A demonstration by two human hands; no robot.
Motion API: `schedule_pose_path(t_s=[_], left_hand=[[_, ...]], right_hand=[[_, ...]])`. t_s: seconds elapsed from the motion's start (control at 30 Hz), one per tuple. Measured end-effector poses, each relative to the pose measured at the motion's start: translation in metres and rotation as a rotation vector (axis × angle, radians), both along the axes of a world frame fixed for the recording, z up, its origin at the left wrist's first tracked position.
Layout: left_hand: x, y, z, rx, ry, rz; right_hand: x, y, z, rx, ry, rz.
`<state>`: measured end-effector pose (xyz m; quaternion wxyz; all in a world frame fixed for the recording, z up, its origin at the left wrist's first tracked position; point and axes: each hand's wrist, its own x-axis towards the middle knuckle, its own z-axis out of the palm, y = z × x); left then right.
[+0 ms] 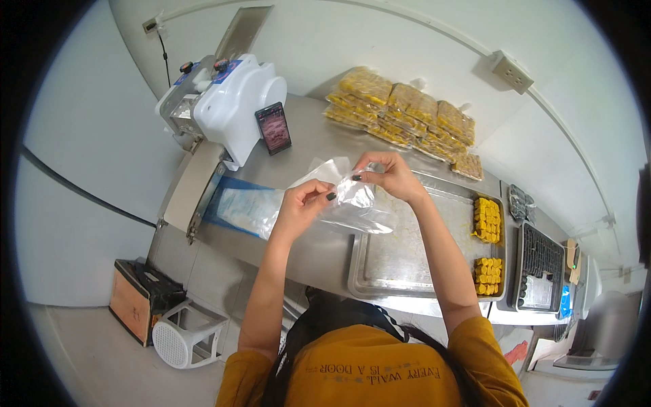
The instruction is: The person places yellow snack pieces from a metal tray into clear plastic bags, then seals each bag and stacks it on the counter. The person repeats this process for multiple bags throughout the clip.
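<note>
My left hand (308,203) and my right hand (390,176) pinch a clear plastic bag (349,197) between them, held over the steel table. Beneath and left of it lie more clear bags on a blue sheet (244,210). To the right, a steel tray (393,258) holds two blocks of yellow, bundled pieces (487,220) along its right side, one behind the other. A phone (273,128) with a lit screen leans upright beside a white machine (230,108) at the back left.
Several sealed packs of yellow food (359,88) are stacked along the wall. Right are a tray of dark pieces (537,254) and dark packs (521,202). A metal chute (190,197) sits at the machine's front. On the floor at left stand a white stool (180,339) and a box (132,298).
</note>
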<state>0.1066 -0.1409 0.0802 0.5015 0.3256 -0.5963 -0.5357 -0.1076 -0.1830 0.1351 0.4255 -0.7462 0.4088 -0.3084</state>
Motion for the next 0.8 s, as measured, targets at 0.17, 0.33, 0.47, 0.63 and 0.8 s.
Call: schedule_pose_path(t_s=[0.17,0.33,0.47,0.63,0.8], left_hand=[[0.008,-0.006,-0.037,0.207,0.178,0.147],[0.024,-0.020,-0.089,0.462,-0.065,0.357],[0.033,-0.023,-0.113,0.334,-0.617,0.590],[0.016,-0.016,-0.069,-0.233,-0.727,0.883],[-0.031,-0.010,0.002,-0.101,-0.318,-0.142]], right_hand=[[-0.004,0.000,-0.017,-0.356,0.152,-0.205],[-0.016,-0.004,-0.027,-0.592,0.324,-0.317],[-0.029,-0.001,-0.020,-0.375,0.257,-0.454],[-0.023,0.015,0.003,-0.165,0.164,-0.277],[-0.005,0.029,0.019,-0.078,0.161,-0.062]])
